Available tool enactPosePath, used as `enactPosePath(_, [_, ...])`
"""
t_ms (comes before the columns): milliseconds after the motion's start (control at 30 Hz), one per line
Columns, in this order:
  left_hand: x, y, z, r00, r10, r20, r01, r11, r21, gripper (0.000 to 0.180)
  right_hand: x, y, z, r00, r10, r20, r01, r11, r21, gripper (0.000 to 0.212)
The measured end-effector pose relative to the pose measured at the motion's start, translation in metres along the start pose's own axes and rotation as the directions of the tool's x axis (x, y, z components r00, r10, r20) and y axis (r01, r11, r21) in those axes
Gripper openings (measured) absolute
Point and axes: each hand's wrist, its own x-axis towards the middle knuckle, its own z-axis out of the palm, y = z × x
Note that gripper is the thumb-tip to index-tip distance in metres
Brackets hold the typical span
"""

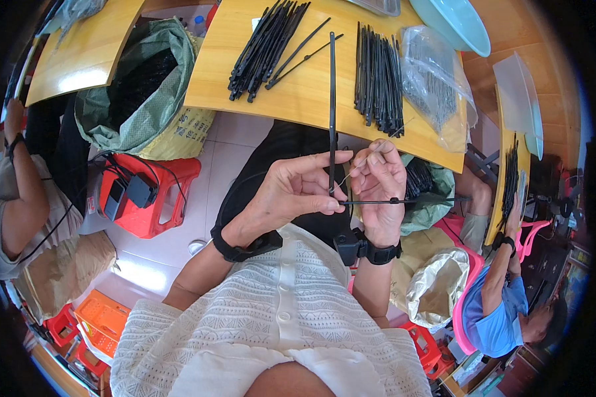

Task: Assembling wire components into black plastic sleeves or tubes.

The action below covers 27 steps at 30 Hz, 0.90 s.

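My left hand [303, 184] is closed, with thumb and fingers pinching a thin black rod [332, 86] that stands away from me over the table edge. A second black rod [425, 200] meets it nearly at a right angle by my left fingertips and runs right, across my right palm. Between the thumb and fingers of my right hand [379, 173] is a thin metal wire [343, 178], its end close to where the two rods meet. Whether the wire passes through the rods is too small to tell. Both hands are above my lap, just short of the table.
On the yellow table [212, 73] lie a left pile of black rods [265, 49], a right pile [378, 83] and a clear bag of thin wires [437, 79]. A green sack [169, 49] rests on a red stool [159, 215]. Other people sit left and right.
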Motion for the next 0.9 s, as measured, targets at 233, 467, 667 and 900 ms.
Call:
enactPosePath(233, [-0.0018,0.0026,-0.0007,0.998,0.018,0.057,-0.018,1.0,0.001,0.061,-0.0037,-0.0019,0.0056,1.0,0.017,-0.011,-0.017,1.0,0.026,0.011])
enactPosePath(467, [-0.0041,0.0069,0.0,0.996,-0.024,0.083,0.028,0.998,-0.05,0.062,-0.0056,-0.0042,0.0067,0.998,0.058,0.008,-0.059,0.997,0.058,0.011])
enactPosePath(667, [-0.0043,0.0046,-0.0006,0.997,-0.014,0.073,0.018,0.999,-0.044,0.061,-0.0067,-0.0048,0.0091,0.999,0.053,0.002,-0.053,0.997,0.059,0.012])
enactPosePath(900, [-0.0041,0.0071,0.0011,0.997,-0.025,0.078,0.027,0.999,-0.031,0.062,-0.0066,-0.0029,0.0073,1.0,0.029,0.001,-0.029,0.999,0.027,0.012])
